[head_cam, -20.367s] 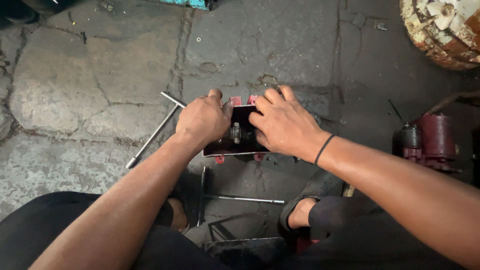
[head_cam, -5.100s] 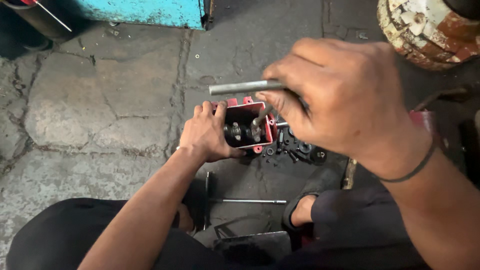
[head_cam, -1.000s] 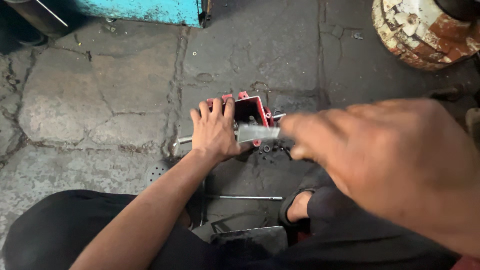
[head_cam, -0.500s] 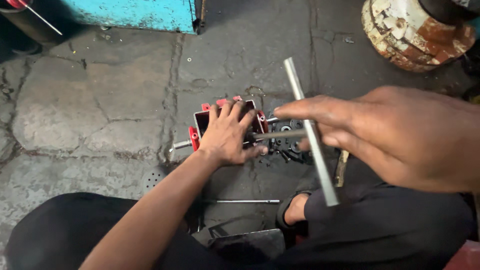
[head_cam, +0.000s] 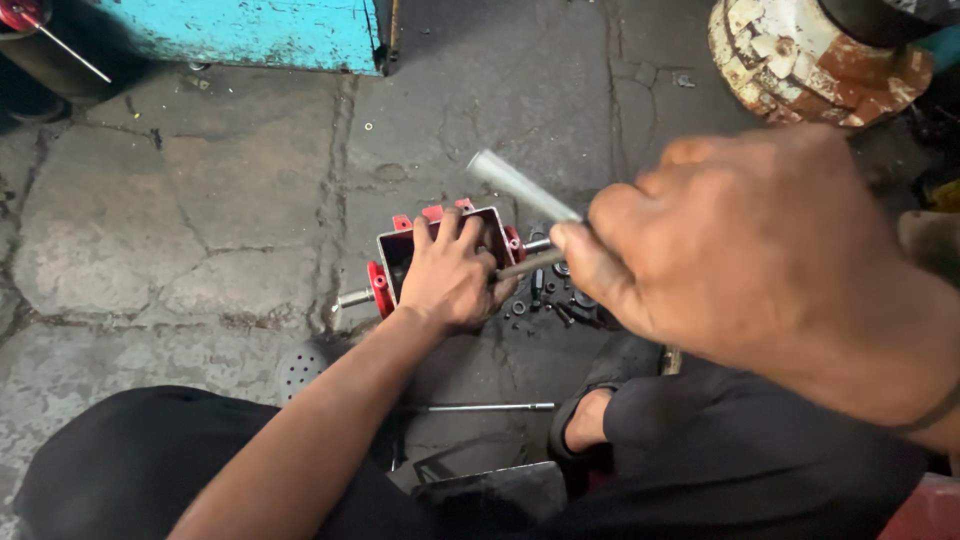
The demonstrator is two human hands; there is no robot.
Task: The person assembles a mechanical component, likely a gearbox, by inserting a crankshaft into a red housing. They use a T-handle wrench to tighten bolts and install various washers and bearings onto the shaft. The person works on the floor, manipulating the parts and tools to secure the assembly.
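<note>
Close to the camera, the right hand (head_cam: 760,250) was raised and blurred, its fingers closed around a grey metal T-shaped wrench (head_cam: 520,190); one bar slanted up and away from the knuckles, and a thinner shaft ran down toward the left hand. Below and beyond it, the left hand (head_cam: 455,275) lay spread flat over the open top of a small red gearbox housing (head_cam: 400,250), fingers curled on its far rim. A short steel shaft (head_cam: 352,298) stuck out from the housing's side, beyond the thumb. Just beside that hand, on the cracked concrete floor (head_cam: 180,220), lay loose black nuts and small parts (head_cam: 550,300). Nearer the person's knees, a thin metal rod (head_cam: 480,407) rested on the floor.
</note>
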